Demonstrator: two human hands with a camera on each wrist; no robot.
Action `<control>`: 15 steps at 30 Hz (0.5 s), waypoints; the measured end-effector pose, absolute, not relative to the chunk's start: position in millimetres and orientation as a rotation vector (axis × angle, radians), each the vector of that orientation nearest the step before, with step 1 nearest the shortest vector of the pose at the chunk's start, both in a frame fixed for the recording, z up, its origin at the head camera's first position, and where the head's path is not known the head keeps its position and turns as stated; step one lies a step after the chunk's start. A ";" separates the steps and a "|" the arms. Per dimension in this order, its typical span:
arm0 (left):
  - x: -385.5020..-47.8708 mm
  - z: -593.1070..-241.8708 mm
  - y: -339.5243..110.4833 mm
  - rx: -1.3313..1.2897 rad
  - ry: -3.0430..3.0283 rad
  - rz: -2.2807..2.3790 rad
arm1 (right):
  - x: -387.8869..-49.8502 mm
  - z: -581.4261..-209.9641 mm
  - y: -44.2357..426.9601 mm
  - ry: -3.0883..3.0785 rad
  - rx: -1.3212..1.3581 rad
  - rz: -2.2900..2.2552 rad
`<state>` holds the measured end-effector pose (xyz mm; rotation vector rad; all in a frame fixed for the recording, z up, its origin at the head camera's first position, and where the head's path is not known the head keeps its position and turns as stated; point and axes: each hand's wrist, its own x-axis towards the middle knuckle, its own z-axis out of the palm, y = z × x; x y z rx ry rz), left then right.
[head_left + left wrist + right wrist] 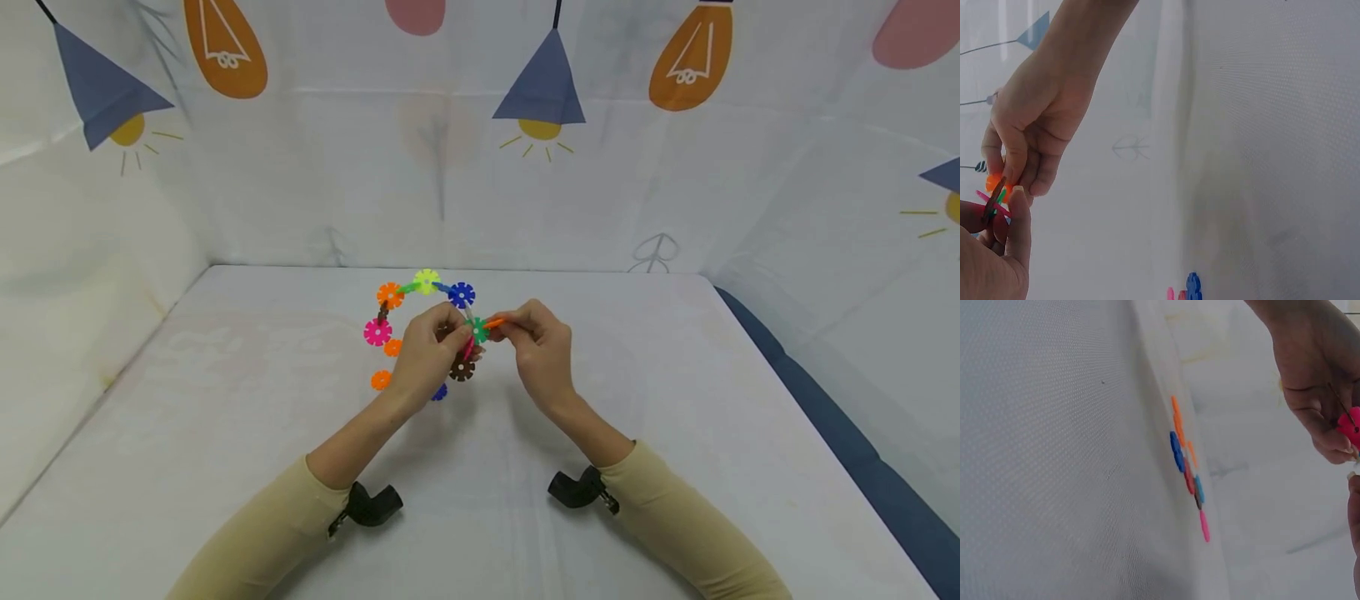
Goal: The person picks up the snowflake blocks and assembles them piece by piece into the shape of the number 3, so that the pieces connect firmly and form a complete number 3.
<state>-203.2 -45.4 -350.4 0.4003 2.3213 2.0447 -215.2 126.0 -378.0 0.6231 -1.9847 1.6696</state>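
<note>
While steadying a notched-disc chain (420, 282) near its green disc (482, 333) with the left hand (423, 354), holding an orange disc (495, 322) edge-on at green with the right hand (543, 354). Probably linking on another piece; next likely needing to line up notches, then push straight in, bracing the joint against twisting. Clamping left fingers on the chain, right fingers on the orange disc. Seeing orange at head-frame centre, between both sets of fingertips; unable to tell if already seated in green.
</note>
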 end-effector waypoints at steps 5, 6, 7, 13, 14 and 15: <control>-204.9 -350.7 -45.4 0.361 2.245 2.074 | -213.8 -378.1 125.3 -1.973 0.596 1.758; -204.9 -350.7 -45.2 0.352 2.232 2.074 | -213.5 -378.2 125.1 -1.971 0.590 1.770; -204.9 -350.7 -45.0 0.345 2.223 2.074 | -213.1 -378.2 124.8 -1.971 0.582 1.781; -203.1 -349.7 -43.9 0.337 2.215 2.076 | -212.5 -378.2 122.3 -1.956 0.548 1.809; -203.0 -349.5 -43.9 0.337 2.216 2.079 | -212.4 -378.1 121.8 -1.952 0.547 1.812; -202.9 -349.3 -44.0 0.336 2.216 2.086 | -212.4 -378.1 121.3 -1.948 0.547 1.818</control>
